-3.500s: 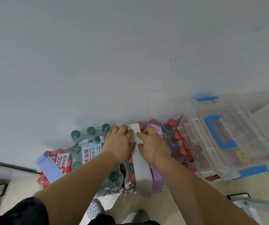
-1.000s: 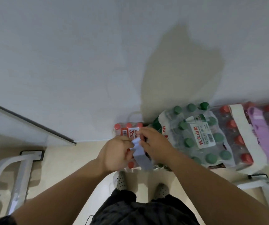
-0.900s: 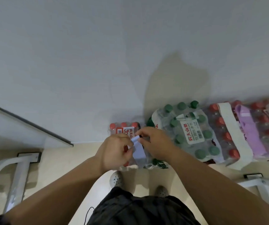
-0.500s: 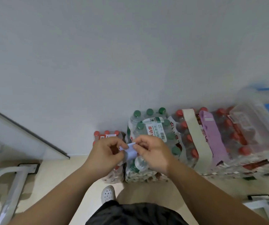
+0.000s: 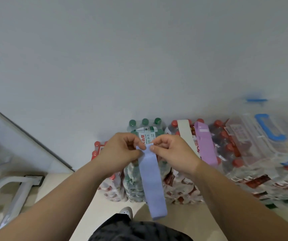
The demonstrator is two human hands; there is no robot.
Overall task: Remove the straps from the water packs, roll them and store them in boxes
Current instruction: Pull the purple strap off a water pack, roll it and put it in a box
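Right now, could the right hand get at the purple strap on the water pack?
Probably yes: the purple strap lies uncovered atop the pack, just beside the right hand. But its fingers pinch the blue strap, so it must let go first.

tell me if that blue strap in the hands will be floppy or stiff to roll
Probably floppy: the blue strap hangs limp from where the left hand and right hand pinch its top end. Likely light, since a pinch alone carries it. Flat and thin, so it should roll easily but may spring open.
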